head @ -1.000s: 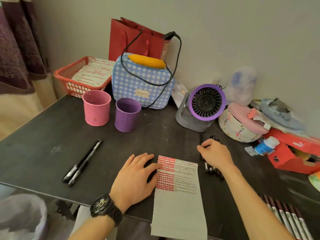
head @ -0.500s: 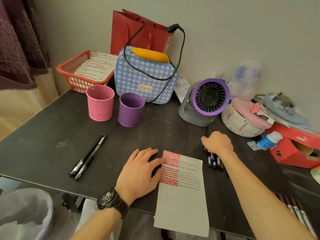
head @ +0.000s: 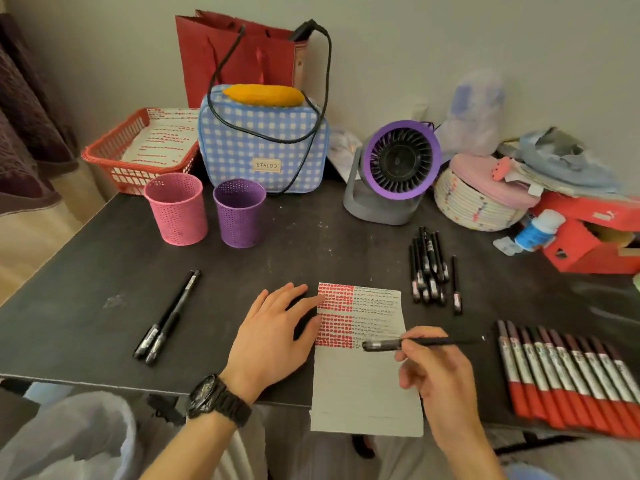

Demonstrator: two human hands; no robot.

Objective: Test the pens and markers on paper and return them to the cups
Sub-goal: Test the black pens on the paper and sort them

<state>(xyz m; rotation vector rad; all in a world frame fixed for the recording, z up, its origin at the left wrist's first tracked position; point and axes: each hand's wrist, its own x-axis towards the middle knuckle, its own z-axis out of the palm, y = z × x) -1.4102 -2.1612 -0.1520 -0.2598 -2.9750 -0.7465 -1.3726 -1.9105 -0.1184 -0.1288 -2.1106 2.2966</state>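
We see the left hand (head: 273,336) lying flat with its fingers straight and spread, palm down on the dark table (head: 311,251), its fingertips pressing the left edge of the paper (head: 367,386), which hangs over the near edge of the table. The upper part of the sheet is filled with red blots on the left and rows of black scribble on the right. The right hand (head: 436,372) pinches a black pen (head: 426,342) between thumb and curled fingers; the pen lies nearly level, its thick end out to the left over the marked part of the sheet, and we cannot tell whether that end touches the paper. Just right of the sheet, farther back, lies a bundle of black pens (head: 427,268), and near right a row of red-ended markers (head: 568,375) lies side by side. Two more black pens (head: 168,317) lie together well to the left. The pink cup (head: 176,213) and the purple cup (head: 239,213) stand upright side by side far left, just in front of a blue checked bag (head: 263,147)
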